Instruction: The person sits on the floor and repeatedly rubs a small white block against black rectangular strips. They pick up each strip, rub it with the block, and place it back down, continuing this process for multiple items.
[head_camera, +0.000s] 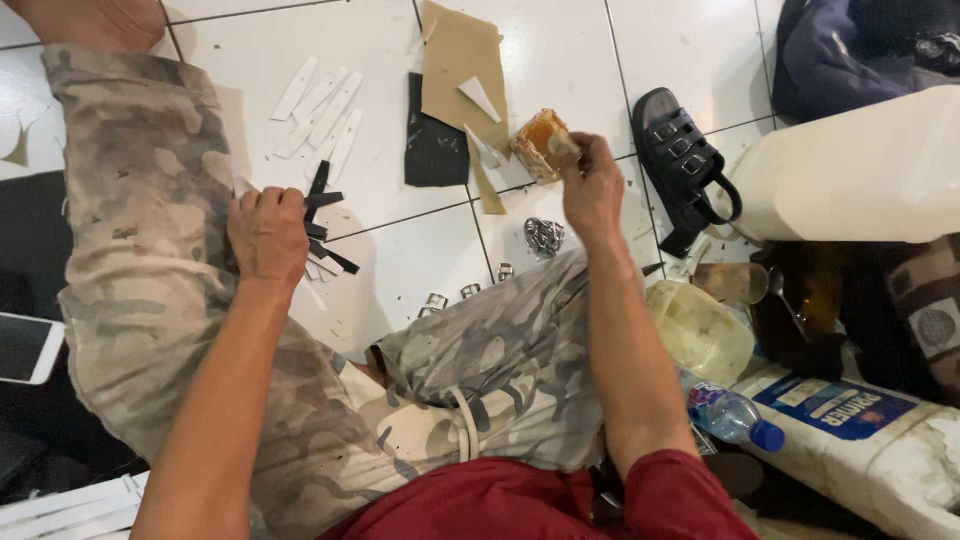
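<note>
I sit on a white tiled floor in camouflage trousers. My left hand (268, 232) grips a bundle of black strips (322, 215) that fan out to the right above my left leg. My right hand (592, 185) holds a thin stick dipped into a small open tin of amber glue (537, 143) standing on the floor. Between the hands lie a black sheet (433, 150) and a tan sheet (458, 70) with small white cut pieces on it.
White strips (322, 112) lie at the top centre. Small metal buckles (544, 237) are scattered by my right knee. A black sandal (683, 165), a white container (860, 175), a yellowish tub (700, 330), a water bottle (732, 417) and a phone (25, 347) surround me.
</note>
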